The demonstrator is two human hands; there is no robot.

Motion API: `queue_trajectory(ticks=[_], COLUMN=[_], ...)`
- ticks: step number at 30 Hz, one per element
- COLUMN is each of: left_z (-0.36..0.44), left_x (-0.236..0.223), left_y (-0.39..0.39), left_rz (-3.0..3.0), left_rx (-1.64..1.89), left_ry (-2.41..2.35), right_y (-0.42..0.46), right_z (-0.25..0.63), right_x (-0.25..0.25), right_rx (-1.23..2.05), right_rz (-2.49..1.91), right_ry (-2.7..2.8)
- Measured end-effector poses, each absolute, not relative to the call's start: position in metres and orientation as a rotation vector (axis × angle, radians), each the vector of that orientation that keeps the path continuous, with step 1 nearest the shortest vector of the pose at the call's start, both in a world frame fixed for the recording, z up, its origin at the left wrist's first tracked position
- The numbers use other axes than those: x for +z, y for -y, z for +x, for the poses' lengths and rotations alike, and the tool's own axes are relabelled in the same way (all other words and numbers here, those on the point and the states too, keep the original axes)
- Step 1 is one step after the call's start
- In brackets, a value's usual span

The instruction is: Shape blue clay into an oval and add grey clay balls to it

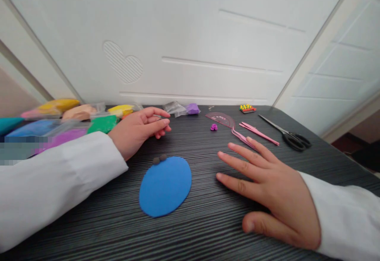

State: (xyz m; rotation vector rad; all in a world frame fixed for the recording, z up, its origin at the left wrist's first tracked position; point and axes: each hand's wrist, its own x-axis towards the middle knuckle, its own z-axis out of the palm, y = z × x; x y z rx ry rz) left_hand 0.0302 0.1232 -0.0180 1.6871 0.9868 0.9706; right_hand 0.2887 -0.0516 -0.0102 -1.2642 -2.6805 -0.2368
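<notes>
A flat blue clay oval (165,186) lies on the dark table, with two small dark grey balls (159,159) touching its far edge. Beyond it, on the left, my left hand (139,128) hovers with loosely curled fingers and a gap between thumb and forefinger; nothing shows in it. Its hidden palm faces away. My right hand (267,189) is spread palm down over the table to the right of the oval, holding nothing. Past its fingertips are a pink bent-tipped tool (242,137) and a small purple clay piece (213,127).
Bagged clay in several colours, including green (102,124), crowds the left side. A purple clay pack (192,109) sits at the back. A clear protractor (220,119), pink tools (261,133), black scissors (292,138) and a colourful little piece (247,108) lie right. A white panel (192,47) rises behind.
</notes>
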Motion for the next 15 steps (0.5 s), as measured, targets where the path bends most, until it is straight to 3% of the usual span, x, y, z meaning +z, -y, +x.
queue_trajectory(ticks=[6,15], left_z=[0.031,0.031], left_x=[-0.017,-0.019], left_y=[-0.122,-0.125], left_rz=[1.694,1.68], left_rx=[0.972,0.98], left_ry=[-0.991,-1.002], right_y=[0.057,0.045], right_z=[0.301,0.295], right_x=[0.008,-0.008], right_rx=[-0.284,-0.223], right_rz=[-1.304,-1.368], right_ry=[2.713,2.645])
